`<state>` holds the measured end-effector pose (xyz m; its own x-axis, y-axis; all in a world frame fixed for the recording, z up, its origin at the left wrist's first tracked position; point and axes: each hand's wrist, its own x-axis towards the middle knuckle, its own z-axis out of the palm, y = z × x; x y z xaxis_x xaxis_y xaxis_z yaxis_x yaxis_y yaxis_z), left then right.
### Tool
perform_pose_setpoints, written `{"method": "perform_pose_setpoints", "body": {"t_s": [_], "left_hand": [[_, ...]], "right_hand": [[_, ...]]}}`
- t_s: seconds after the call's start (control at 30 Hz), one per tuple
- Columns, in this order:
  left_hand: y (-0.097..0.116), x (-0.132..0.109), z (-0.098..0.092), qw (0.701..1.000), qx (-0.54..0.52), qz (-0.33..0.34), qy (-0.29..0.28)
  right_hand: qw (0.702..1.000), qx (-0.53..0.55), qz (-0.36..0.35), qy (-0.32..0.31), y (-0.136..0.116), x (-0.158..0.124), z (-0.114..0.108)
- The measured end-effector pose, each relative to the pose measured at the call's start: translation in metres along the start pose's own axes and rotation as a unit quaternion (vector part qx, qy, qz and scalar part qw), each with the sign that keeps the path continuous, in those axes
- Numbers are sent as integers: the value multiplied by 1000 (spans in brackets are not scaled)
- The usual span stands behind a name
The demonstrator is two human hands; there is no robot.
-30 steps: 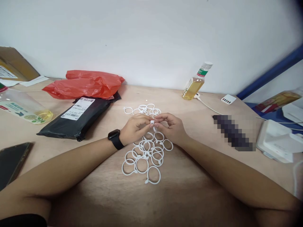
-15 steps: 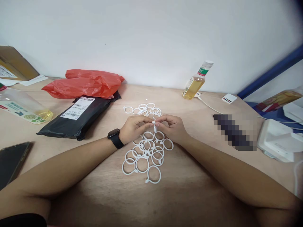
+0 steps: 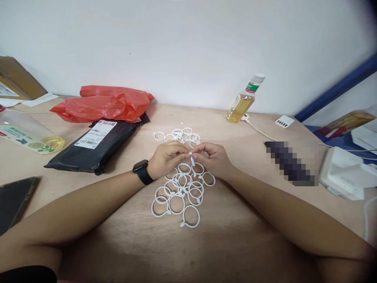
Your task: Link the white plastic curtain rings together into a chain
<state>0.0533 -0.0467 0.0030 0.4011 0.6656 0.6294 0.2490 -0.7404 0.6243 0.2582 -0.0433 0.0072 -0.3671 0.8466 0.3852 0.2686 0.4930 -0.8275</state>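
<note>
Two hands meet at the centre of the tabletop [image 3: 118, 243]. The left hand [image 3: 165, 159] and right hand [image 3: 213, 160] each pinch one white ring [image 3: 191, 158] with closed fingertips, one from either side, seemingly to steady its small clasp just above the surface. At 6 o'clock from the hands lies a cluster of overlapping rings [image 3: 179, 194], apparently linked; at 12 o'clock, loose rings [image 3: 180, 135] lie within easy reach. A black parcel [image 3: 97, 147] rests at 10 o'clock, a bottle [image 3: 243, 104] at 2 o'clock.

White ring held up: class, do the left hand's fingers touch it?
Touching: the head view shows the left hand pinching the white ring with its fingers.
</note>
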Motion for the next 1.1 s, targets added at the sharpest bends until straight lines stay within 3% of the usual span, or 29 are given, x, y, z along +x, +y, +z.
{"method": "perform_pose_setpoints", "body": {"t_s": [0.27,0.47,0.57,0.67,0.77,0.83,1.1], "left_hand": [[1,0,0,1000,-5,-8,-9],[6,1,-1,999,24,-6,29],[10,0,-3,999,29,20,9],[14,-1,-4,997,31,47,-53],[17,-1,-4,991,29,71,-107],[16,0,-3,990,25,75,-114],[6,1,-1,999,26,10,-22]], "right_hand": [[1000,8,13,-4,0,0,1],[999,13,-4,51,9,2,1],[994,-76,-39,64,20,10,-8],[979,-190,-79,12,31,20,-16],[960,-272,-66,-13,42,23,-20],[950,-309,-41,-10,47,22,-19],[937,-348,-17,-18,52,20,-21]]}}
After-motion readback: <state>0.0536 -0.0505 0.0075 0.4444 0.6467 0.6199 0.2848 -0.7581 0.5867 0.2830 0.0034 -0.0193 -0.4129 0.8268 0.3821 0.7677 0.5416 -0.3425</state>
